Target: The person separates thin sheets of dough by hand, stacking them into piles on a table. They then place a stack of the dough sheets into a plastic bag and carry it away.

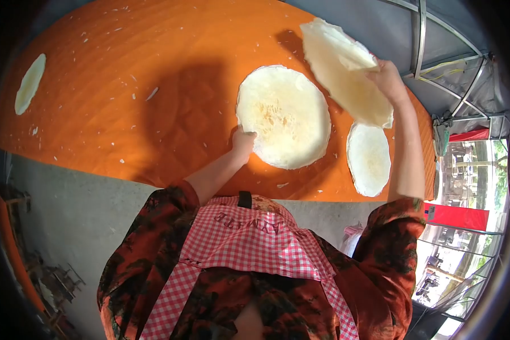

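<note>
A large round pale flatbread (286,116) with browned spots in its middle lies on the orange-covered table (107,113). My left hand (245,144) is closed on its lower left edge. My right hand (386,79) grips the edge of another thin flatbread (340,71), which it holds up and tilted above the table's right part. Below that raised piece, a further round flatbread (369,160) lies near the table's right end. The raised piece's lower tip appears over that one's upper edge; whether they touch I cannot tell.
A smaller pale flatbread (30,84) lies at the table's far left. White crumbs and flakes are scattered on the orange cover. Metal frame poles (420,39) and grey sheeting stand beyond the right side, with a red band (459,216) below them.
</note>
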Demonstrator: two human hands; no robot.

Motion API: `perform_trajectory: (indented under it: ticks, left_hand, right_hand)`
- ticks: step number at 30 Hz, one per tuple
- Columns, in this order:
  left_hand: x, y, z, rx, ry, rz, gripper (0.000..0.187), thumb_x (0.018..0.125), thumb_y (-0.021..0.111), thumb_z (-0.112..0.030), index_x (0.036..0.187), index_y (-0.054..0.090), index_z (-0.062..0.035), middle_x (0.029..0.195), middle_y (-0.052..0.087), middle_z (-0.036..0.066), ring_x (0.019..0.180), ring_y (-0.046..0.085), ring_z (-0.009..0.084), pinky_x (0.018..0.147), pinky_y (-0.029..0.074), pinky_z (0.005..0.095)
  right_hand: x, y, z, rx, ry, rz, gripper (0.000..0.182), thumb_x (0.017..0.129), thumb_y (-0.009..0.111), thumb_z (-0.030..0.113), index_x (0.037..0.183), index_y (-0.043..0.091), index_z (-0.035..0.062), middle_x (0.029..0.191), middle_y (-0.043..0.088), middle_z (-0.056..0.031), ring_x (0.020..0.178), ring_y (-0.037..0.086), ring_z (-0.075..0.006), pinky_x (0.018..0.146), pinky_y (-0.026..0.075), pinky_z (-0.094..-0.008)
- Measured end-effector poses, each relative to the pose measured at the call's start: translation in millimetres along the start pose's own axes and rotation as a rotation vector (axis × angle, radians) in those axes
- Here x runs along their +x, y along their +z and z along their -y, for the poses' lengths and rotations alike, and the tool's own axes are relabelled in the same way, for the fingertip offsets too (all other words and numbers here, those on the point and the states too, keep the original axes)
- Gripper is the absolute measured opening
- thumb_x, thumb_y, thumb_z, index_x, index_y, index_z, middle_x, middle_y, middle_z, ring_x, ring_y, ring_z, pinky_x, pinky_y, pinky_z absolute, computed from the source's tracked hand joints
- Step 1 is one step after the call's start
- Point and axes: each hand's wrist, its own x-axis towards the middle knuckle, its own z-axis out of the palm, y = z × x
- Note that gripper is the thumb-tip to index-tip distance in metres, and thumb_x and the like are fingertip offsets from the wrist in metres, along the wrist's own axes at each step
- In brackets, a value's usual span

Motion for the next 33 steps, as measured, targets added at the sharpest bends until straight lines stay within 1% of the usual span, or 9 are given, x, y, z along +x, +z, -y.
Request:
perform_trajectory:
  ticks: [4, 10, 14, 19, 22, 27, 29, 31, 33]
  left_hand:
    - [-32.4, 8.7, -37.1, 0.043, -0.104, 0.031, 0.033, 0.093, 0.049, -0.007, 0.126, 0.048, -0.0048, 0.118, 0.059, 0.013, 0.101, 0.063, 0.0274, 0.078, 0.057, 0.0443]
    - [-34.2, 8.1, -30.4, 0.034, -0.09, 0.035, 0.03, 0.094, 0.047, -0.01, 0.123, 0.051, -0.0074, 0.115, 0.06, 0.011, 0.098, 0.064, 0.0252, 0.074, 0.058, 0.0429]
    - [-38.8, 5.7, -31.2, 0.065, -0.083, 0.023, 0.029, 0.095, 0.046, -0.01, 0.123, 0.052, -0.0077, 0.111, 0.062, 0.011, 0.095, 0.064, 0.0245, 0.072, 0.058, 0.0411]
    - [-32.7, 12.8, -36.2, -0.048, -0.13, 0.147, 0.028, 0.096, 0.047, -0.015, 0.122, 0.053, -0.0073, 0.11, 0.063, 0.011, 0.095, 0.064, 0.0241, 0.071, 0.057, 0.0378]
    - [-26.2, 4.9, -34.8, -0.099, -0.189, 0.217, 0.031, 0.096, 0.05, -0.023, 0.123, 0.053, -0.0068, 0.11, 0.062, 0.011, 0.098, 0.063, 0.0242, 0.076, 0.055, 0.0382]
    - [-31.9, 14.5, -32.5, 0.039, -0.031, 0.146, 0.037, 0.092, 0.06, -0.026, 0.122, 0.053, -0.0053, 0.113, 0.06, 0.014, 0.1, 0.061, 0.0238, 0.086, 0.049, 0.0373]
    - [-20.1, 4.1, -20.0, 0.45, 0.283, 0.01, 0.038, 0.088, 0.064, -0.02, 0.12, 0.053, -0.0038, 0.113, 0.059, 0.014, 0.096, 0.061, 0.0226, 0.084, 0.049, 0.0347]
    - [5.6, -13.6, -7.4, 0.75, 0.794, -0.247, 0.041, 0.081, 0.07, -0.009, 0.117, 0.053, -0.0008, 0.107, 0.058, 0.012, 0.089, 0.059, 0.0202, 0.081, 0.048, 0.0319]
    - [3.8, -18.9, -31.1, 0.653, 0.518, -0.229, 0.047, 0.078, 0.07, -0.009, 0.12, 0.051, 0.0007, 0.111, 0.057, 0.017, 0.096, 0.059, 0.028, 0.084, 0.048, 0.0385]
  right_hand:
    - [-30.9, 93.2, -42.6, -0.616, -0.164, -0.102, 0.015, 0.078, 0.063, 0.012, 0.089, 0.07, 0.0052, 0.079, 0.067, -0.0201, 0.075, 0.065, -0.0352, 0.069, 0.053, -0.0419]
    - [-98.0, 310.0, -103.7, -0.366, -0.378, -0.224, 0.025, 0.08, 0.061, 0.021, 0.101, 0.068, 0.0092, 0.08, 0.068, -0.0178, 0.071, 0.067, -0.0327, 0.066, 0.054, -0.0429]
    - [-98.3, 275.1, -66.3, -0.442, -0.273, -0.209, 0.02, 0.08, 0.061, 0.018, 0.094, 0.068, 0.0054, 0.073, 0.068, -0.0167, 0.063, 0.066, -0.0334, 0.059, 0.053, -0.0437]
    - [-108.7, 303.3, -86.3, -0.198, -0.185, 0.038, 0.053, 0.081, 0.064, 0.022, 0.126, 0.052, -0.0023, 0.124, 0.055, -0.0257, 0.115, 0.053, -0.039, 0.096, 0.045, -0.042]
    - [-129.4, 293.2, -76.5, -0.192, -0.259, -0.09, 0.06, 0.079, 0.067, 0.023, 0.128, 0.048, -0.0056, 0.122, 0.055, -0.0281, 0.109, 0.056, -0.0422, 0.09, 0.048, -0.0431]
    - [-33.7, 223.0, -111.9, -0.324, 0.207, 0.046, 0.028, 0.074, 0.067, 0.012, 0.098, 0.068, -0.0039, 0.093, 0.068, -0.026, 0.085, 0.068, -0.0352, 0.073, 0.054, -0.0403]
    - [-6.8, 110.2, -70.3, -0.214, 0.149, 0.116, 0.022, 0.078, 0.063, 0.01, 0.094, 0.07, -0.0042, 0.079, 0.07, -0.0188, 0.071, 0.07, -0.023, 0.06, 0.054, -0.0329]
    - [3.1, 52.0, -45.1, -0.259, 0.001, -0.008, 0.022, 0.076, 0.062, 0.013, 0.091, 0.07, -0.0003, 0.079, 0.068, -0.0229, 0.074, 0.069, -0.0325, 0.065, 0.054, -0.0431]
    - [-12.7, 45.9, -26.1, -0.376, -0.082, -0.126, 0.023, 0.076, 0.06, 0.01, 0.095, 0.072, 0.0051, 0.08, 0.068, -0.0208, 0.074, 0.068, -0.0333, 0.066, 0.054, -0.0428]
